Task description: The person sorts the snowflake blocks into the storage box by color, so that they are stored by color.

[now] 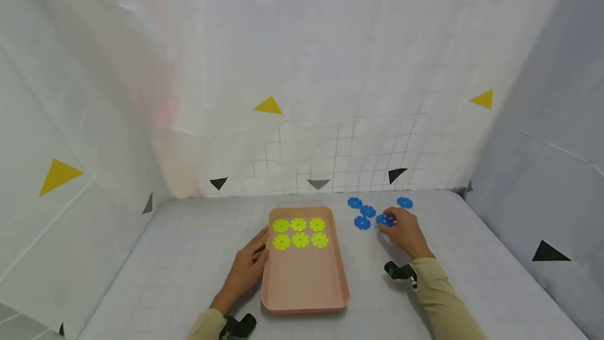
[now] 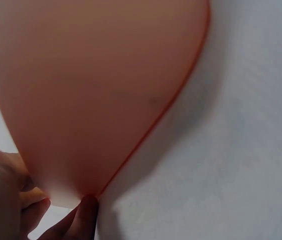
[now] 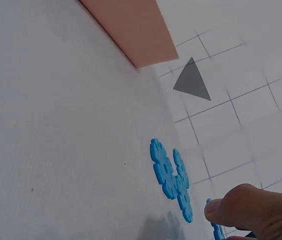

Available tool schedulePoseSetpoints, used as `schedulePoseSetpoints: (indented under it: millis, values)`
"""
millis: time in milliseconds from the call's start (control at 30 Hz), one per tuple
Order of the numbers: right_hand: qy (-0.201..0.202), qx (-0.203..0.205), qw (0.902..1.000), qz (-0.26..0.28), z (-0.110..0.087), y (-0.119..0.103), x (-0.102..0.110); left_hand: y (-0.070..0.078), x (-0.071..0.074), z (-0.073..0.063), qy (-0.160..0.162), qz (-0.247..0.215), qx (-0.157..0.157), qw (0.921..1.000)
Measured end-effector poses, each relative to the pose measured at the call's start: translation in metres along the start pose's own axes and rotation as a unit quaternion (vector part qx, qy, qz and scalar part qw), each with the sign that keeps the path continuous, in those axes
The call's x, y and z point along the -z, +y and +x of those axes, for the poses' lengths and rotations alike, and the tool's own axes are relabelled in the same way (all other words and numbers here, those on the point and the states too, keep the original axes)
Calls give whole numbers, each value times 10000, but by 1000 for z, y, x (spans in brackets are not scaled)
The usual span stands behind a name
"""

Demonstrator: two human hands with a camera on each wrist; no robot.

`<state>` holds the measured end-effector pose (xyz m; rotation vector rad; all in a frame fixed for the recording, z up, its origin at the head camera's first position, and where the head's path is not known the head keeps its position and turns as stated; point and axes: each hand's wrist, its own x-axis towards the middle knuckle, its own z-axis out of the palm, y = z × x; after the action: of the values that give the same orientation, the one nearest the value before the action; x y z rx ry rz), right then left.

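Note:
A pink rectangular tray (image 1: 304, 282) stands on the white table, with several yellow notched discs (image 1: 296, 242) lying in two rows in its far half. My left hand (image 1: 245, 266) rests against the tray's left side; in the left wrist view its fingertips (image 2: 87, 212) touch the outer wall (image 2: 96, 100). To the right of the tray, my right hand (image 1: 405, 232) pinches a blue notched disc (image 1: 383, 220) between thumb and fingers, at or just above the table. The thumb (image 3: 238, 206) hides most of that disc in the right wrist view.
Three more blue discs (image 1: 362, 223) lie close together left of the right hand, and another blue disc (image 1: 405, 202) lies beyond it. White sheeting (image 1: 311, 151) with yellow and black triangles rises behind and at both sides of the table (image 1: 155, 277).

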<state>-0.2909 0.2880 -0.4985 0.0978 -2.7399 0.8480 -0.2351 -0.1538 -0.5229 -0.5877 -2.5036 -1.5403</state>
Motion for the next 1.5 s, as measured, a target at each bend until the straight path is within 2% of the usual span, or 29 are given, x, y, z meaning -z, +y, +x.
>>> schedulePoseSetpoints:
  millis: [267,500,900,1233,1500]
  values:
    - [18,14,9999,156,-4,-12,1,-3,-2,0,116,135,-232,9996]
    - [47,100,9995,286,-6,-22,4,0,-2,0,79,128,-182,9997]
    - [271,846,9938,672,-11,-38,8,1,-2,1,61,89,-62,9999]
    - [160,690,9957,590,-16,-58,14,0,-2,-1,47,38,-53,10000]
    - [149,1081,9915,707,-19,-72,16,1,-2,0,66,39,-7,10000]
